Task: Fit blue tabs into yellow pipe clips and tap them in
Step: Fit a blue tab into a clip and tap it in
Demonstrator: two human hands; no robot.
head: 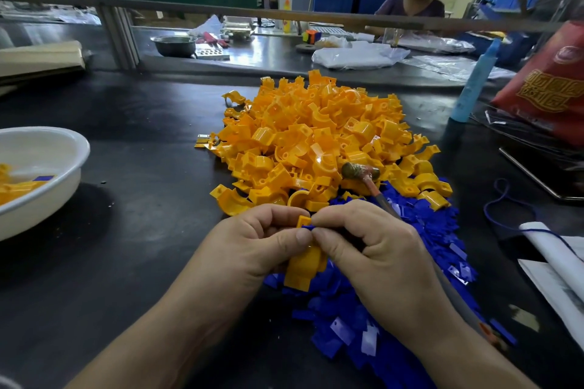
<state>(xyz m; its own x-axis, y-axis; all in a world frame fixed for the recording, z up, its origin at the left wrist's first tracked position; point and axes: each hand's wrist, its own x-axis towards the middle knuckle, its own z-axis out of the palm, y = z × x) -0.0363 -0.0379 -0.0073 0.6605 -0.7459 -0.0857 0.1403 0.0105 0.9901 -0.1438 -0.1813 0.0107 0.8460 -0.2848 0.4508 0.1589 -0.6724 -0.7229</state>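
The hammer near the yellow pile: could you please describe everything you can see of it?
The hammer is small: a dull brass-looking head on a thin handle, orange-red near the head, greyer lower down. Its head hangs over the near edge of the yellow clip pile; the handle slants back through the right hand, which grips it, and emerges beside the wrist over the blue tabs.

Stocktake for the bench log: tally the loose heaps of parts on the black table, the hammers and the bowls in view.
Heaps: 2, yellow clips and blue tabs
Hammer: 1
Bowls: 2, white basin and steel bowl
Total: 5
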